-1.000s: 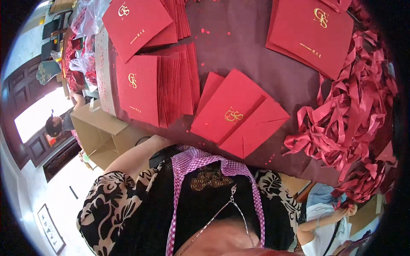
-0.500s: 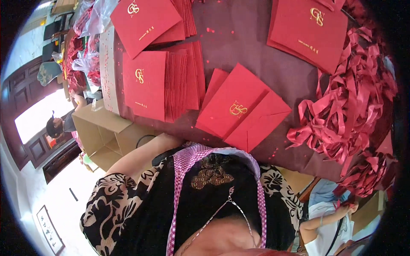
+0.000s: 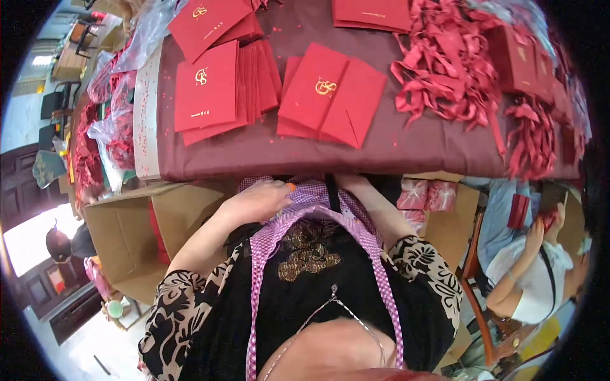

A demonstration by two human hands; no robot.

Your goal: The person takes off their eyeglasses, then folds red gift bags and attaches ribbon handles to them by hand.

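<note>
My left hand (image 3: 262, 199) rests on the pink checked apron (image 3: 306, 193) at my lap, just below the table's front edge. Its fingers lie along the cloth, with an orange spot at one fingertip. Close to the apron's other side is my right hand (image 3: 348, 182); the table edge hides its fingers. On the table in front of me lie flat red paper bags (image 3: 333, 95) with gold printing, the top one showing its folded base. To their left, more red paper bags (image 3: 206, 86) lean in a fanned stack.
A dark red cloth covers the table (image 3: 254, 155). Tangled red ribbons (image 3: 448, 70) heap at the right. An open cardboard box (image 3: 121, 222) stands below left, another box (image 3: 448, 222) below right. At the right, another person (image 3: 527, 279) holds something red.
My view has tilted down and shifted, so the table sits higher in the picture. Both hands now show at my lap; before, they were hidden below the table edge.
</note>
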